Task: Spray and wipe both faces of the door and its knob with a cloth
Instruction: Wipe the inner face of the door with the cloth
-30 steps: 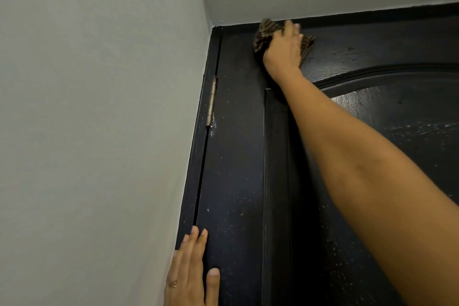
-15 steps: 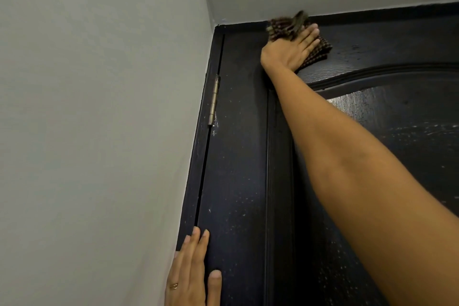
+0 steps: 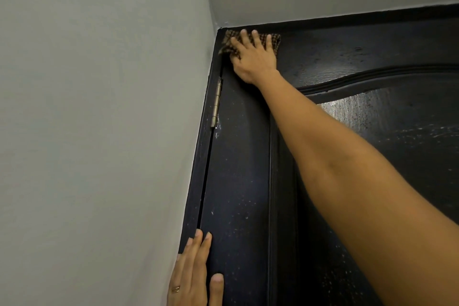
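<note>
Right grip: released, fingers straight and spread, palm pressing checked cloth flat on black door, top hinge-side corner, just under door frame. Left grip: released too, flat on door's hinge-side edge, low in view; ring on one finger. Brass hinge btwn the two. Grey wall at left. Vs 0.5 s ago: right grip + cloth shifted left into corner, fingers now pointing up, cloth spread flatter; left grip same spot.
</note>
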